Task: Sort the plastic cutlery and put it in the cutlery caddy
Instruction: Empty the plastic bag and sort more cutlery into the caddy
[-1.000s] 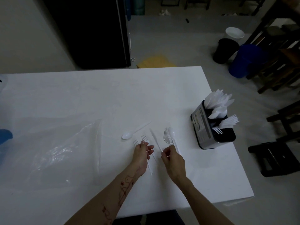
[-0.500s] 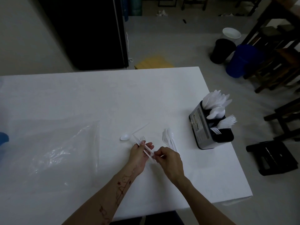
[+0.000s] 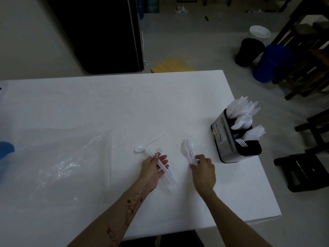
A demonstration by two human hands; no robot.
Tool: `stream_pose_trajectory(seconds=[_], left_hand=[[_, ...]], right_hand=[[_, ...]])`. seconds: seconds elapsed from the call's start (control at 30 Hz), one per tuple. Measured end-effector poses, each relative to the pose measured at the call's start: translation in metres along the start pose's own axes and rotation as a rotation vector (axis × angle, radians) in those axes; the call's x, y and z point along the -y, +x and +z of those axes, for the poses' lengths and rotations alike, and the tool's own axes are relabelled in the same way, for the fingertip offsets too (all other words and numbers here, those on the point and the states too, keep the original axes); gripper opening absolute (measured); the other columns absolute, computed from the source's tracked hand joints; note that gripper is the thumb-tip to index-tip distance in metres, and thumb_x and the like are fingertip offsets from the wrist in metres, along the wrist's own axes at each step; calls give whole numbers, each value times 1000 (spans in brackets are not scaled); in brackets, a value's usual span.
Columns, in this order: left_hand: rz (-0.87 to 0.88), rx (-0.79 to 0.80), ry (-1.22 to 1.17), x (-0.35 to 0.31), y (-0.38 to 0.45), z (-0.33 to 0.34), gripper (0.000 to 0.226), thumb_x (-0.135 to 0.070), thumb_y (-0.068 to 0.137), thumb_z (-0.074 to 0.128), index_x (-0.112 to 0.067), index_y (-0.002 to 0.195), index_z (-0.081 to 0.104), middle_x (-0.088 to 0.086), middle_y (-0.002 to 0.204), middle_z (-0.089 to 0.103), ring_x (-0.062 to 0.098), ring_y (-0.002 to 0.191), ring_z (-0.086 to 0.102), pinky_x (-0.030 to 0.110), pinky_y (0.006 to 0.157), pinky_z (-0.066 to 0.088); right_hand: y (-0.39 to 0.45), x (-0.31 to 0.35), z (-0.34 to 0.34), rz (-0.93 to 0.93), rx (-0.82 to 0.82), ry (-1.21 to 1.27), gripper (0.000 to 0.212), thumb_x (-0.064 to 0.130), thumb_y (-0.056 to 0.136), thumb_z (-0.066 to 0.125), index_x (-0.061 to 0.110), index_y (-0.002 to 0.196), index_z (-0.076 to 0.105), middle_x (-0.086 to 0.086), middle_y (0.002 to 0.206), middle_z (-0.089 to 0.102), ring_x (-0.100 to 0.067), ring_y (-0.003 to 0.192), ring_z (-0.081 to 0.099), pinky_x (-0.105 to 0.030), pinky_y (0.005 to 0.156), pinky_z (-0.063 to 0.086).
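Note:
My left hand point(image 3: 154, 168) holds a white plastic knife point(image 3: 160, 163) under its thumb, with fork handles beside it; a fork point(image 3: 159, 150) shows its tines just past my fingers. A single white spoon point(image 3: 140, 148) lies on the table beyond that hand. My right hand point(image 3: 202, 167) pinches the handles of a small stack of white spoons point(image 3: 187, 148) lying on the table. The black and silver cutlery caddy point(image 3: 224, 139) stands to the right, holding knives, spoons and forks in separate compartments.
A clear plastic bag point(image 3: 62, 161) lies on the white table point(image 3: 106, 104) at the left, with a blue object point(image 3: 6, 150) at the far left edge. The table's right edge is close behind the caddy. Buckets and dark stools stand on the floor to the right.
My right hand passed the knife into my left hand, then moved right to the stack of spoons. My left hand now holds the knife with the forks.

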State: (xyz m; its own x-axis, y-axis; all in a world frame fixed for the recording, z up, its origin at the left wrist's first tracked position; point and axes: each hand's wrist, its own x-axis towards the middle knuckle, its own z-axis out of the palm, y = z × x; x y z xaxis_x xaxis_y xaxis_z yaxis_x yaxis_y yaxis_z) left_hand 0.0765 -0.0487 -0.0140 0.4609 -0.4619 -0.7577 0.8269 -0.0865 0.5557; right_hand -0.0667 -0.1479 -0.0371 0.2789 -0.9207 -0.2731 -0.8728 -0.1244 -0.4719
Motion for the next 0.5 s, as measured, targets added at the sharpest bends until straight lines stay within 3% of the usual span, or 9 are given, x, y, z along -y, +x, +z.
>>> stream_pose_trajectory(seconds=[0.27,0.5], left_hand=[[0,-19,29,4,-4,-4,19,-17,100,47,-4,106,59,12,102,67,25,93,63,43,91,52],[-4,-36,20,1,-4,-11,17,-17,99,49,-5,103,60,10,98,69,23,90,64,45,94,50]], right_hand=[[-12,18,22,-121,141,130,34,21,86,73,19,116,57,2,111,59,-18,93,63,-31,82,56],[3,4,15,8,88,246,25,20,80,79,14,99,65,0,90,66,-16,80,62,-29,75,53]])
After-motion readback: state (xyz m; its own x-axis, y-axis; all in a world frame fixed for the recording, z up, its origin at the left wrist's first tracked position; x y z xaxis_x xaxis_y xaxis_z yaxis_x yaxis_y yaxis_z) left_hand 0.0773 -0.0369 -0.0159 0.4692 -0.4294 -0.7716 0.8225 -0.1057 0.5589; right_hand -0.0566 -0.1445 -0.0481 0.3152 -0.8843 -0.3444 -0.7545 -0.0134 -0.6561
